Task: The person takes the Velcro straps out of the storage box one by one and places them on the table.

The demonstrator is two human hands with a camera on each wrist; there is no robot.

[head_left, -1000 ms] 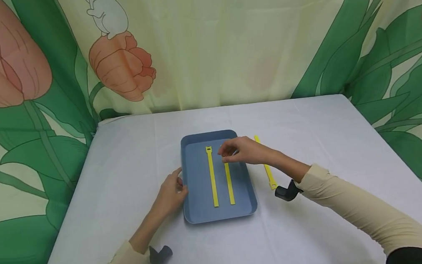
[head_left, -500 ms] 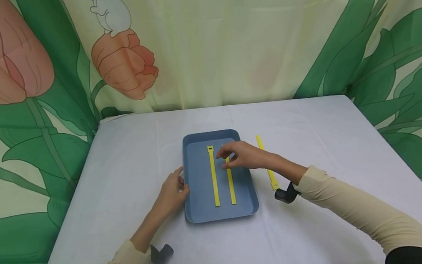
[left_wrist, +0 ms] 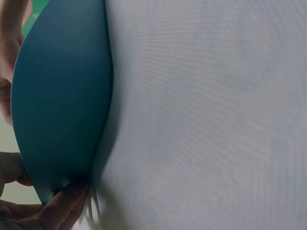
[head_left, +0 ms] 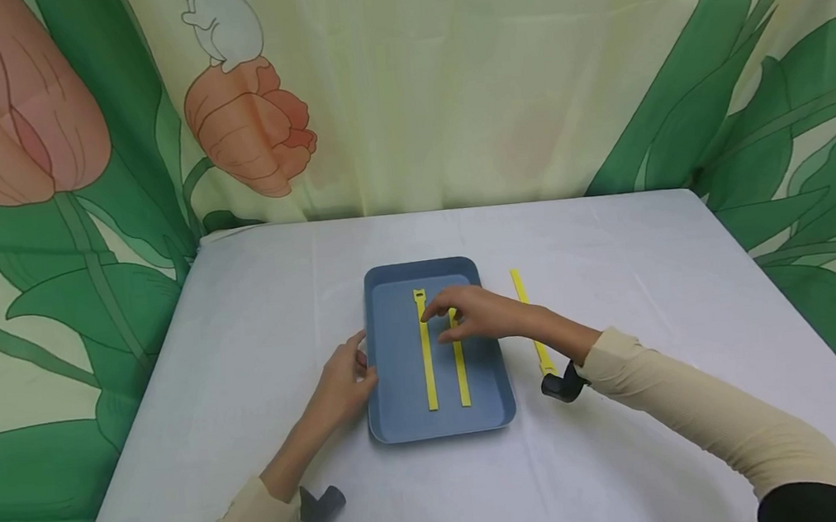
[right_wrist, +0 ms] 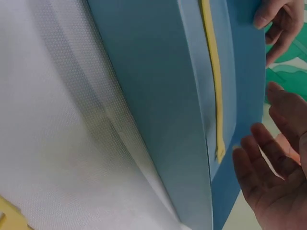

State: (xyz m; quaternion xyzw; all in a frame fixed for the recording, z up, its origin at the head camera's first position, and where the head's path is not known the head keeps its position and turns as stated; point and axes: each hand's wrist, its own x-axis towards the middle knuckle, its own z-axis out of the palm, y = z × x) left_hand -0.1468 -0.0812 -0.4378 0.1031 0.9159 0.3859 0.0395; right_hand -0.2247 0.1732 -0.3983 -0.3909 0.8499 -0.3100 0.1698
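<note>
A white cloth (head_left: pixel 659 290) is covering the table, and behind it a pale curtain (head_left: pixel 435 110) is hanging, printed with big tulips, green leaves and a white rabbit. On the cloth a blue tray (head_left: pixel 398 362) is sitting, with a left yellow strap (head_left: pixel 428 364) and a right yellow strap (head_left: pixel 462 377) lying in it, both running roughly twelve to six. A third yellow strap (head_left: pixel 520 285) is lying on the cloth outside, at the tray's three o'clock.

The left hand (head_left: pixel 341 381) is holding the tray at nine o'clock, thumb and fingers pinching its rim. The right hand (head_left: pixel 476 312) is reaching in from four o'clock and hovering over the tray's one o'clock part, fingers loosely bent and parted from the thumb, holding nothing.

That hand is covering part of the right strap; I can't tell whether a fingertip is touching it. The right forearm is crossing the third strap's middle, and a black mount (head_left: pixel 563 384) is sitting by its lower end. Close up from the right wrist, a yellow piece is being cut off at seven o'clock.
</note>
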